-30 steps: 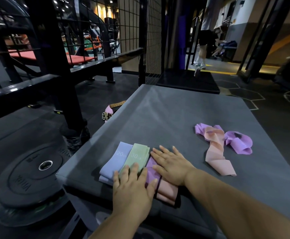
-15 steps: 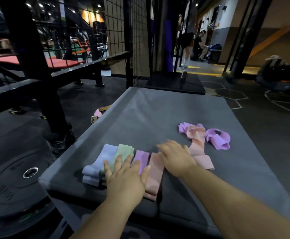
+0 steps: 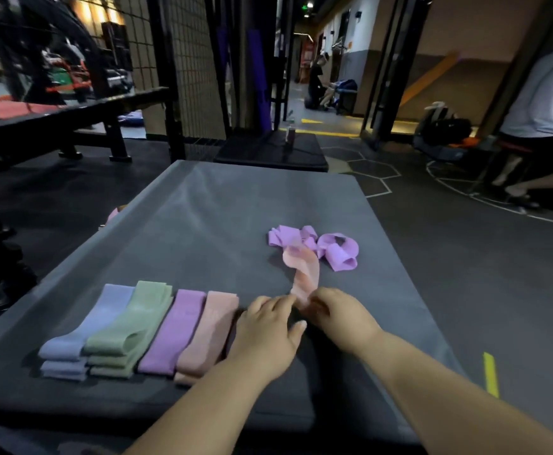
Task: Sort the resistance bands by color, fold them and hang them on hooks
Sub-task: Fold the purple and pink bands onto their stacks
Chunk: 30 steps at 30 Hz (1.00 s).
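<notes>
Pinching with our right hand (image 3: 337, 315), we held the near end of a loose pale pink elastic resistance band (image 3: 303, 274). The fingers were curled over it, though motion blur hid the exact hold. Our left hand (image 3: 268, 326) lay just beside, fingers fairly straight, tips touching the same end and gripping nothing.

The band trailed away from us, twisted, across a grey padded platform (image 3: 202, 208). Its far end was tangled with a crumpled heap of lilac bands (image 3: 337, 251).

To our left sat a neat row of folded bands, side by side: lavender-blue folded band (image 3: 81, 333), sage green folded band (image 3: 130, 326), purple folded band (image 3: 176, 330) and pink folded band (image 3: 209, 333).

We judged the loose strip very light, thin, limp and stretchy. It would sag and twist rather than hold a shape, and pulling might drag the lilac heap along. Taking the near end flat, one hand at each edge, seemed best before untwisting and folding. No hooks were in view.
</notes>
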Each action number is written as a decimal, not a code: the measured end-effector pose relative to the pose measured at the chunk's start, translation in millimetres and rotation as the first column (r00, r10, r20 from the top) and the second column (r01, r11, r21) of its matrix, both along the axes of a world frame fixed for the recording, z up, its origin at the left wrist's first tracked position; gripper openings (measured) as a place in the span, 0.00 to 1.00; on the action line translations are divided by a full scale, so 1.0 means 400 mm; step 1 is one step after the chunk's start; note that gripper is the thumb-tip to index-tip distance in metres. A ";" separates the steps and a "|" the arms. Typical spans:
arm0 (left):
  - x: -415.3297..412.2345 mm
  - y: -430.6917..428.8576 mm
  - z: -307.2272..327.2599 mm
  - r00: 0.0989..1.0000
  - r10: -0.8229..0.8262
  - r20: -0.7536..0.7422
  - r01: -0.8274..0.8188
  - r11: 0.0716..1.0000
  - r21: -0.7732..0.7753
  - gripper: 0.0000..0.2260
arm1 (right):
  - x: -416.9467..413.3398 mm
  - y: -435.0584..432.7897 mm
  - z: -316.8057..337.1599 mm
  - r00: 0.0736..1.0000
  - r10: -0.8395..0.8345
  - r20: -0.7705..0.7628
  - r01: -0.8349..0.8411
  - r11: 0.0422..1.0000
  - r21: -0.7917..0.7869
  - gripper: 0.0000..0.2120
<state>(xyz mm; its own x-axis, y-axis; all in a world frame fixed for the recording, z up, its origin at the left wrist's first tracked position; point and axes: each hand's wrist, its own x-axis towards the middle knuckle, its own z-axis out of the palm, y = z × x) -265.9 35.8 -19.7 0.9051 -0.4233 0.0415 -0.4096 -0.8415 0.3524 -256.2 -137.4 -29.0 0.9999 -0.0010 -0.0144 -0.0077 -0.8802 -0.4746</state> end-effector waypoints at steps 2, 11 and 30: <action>0.004 -0.029 -0.005 0.998 -0.052 -0.029 0.051 0.997 -0.057 0.22 | -0.040 -0.013 0.024 0.995 0.085 -0.043 -0.082 0.995 0.052 0.09; -0.014 -0.098 -0.013 0.934 -0.244 -0.263 0.175 0.950 -0.260 0.21 | -0.216 -0.138 0.066 0.990 0.045 -0.134 0.045 0.801 0.597 0.06; -0.044 -0.039 0.051 0.945 -0.207 -0.253 0.145 0.959 -0.245 0.05 | -0.222 -0.213 0.086 0.962 -0.015 -0.274 0.213 0.669 0.712 0.03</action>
<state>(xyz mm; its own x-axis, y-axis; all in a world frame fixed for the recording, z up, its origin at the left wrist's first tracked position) -283.4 20.1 0.8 0.8063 -0.5852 -0.0865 -0.4054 -0.6530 0.6397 -345.1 -222.5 5.2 0.9588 -0.0045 -0.2841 -0.2772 -0.2355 -0.9315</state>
